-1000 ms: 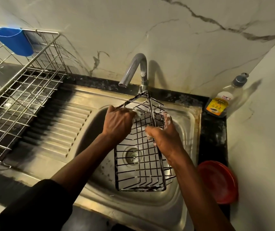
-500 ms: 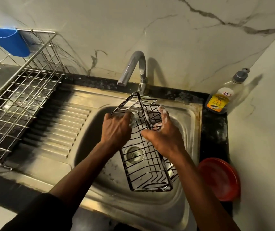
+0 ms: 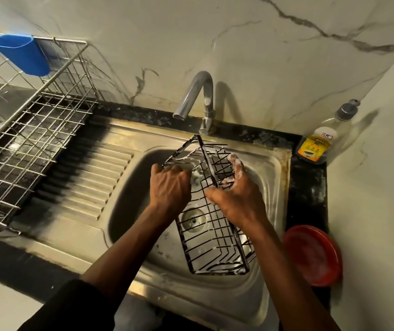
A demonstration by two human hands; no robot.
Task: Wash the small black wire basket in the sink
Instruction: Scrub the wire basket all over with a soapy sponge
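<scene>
I see the steel sink (image 3: 271,168) with the small black wire basket (image 3: 215,249) standing inside the basin. The basket is tilted: its near end sits low in the basin, and its far end is lifted up, close under the tap (image 3: 197,91). Through the wires I see the drain (image 3: 193,219). White foam sticks on many wires, mostly at the upper part and along the bottom edge.

The left hand (image 3: 169,187) curls its fingers on the left upper rim of the basket. The right hand (image 3: 237,199) grips the middle rim wire, and its fingers (image 3: 237,163) are covered with foam.

On the left stands a steel dish rack (image 3: 24,144) with a blue cup (image 3: 24,53) hung on its rim. On the black bench (image 3: 310,187) at the right are a soap bottle (image 3: 320,142), with yellow liquid low inside, and a red plate (image 3: 313,255).
</scene>
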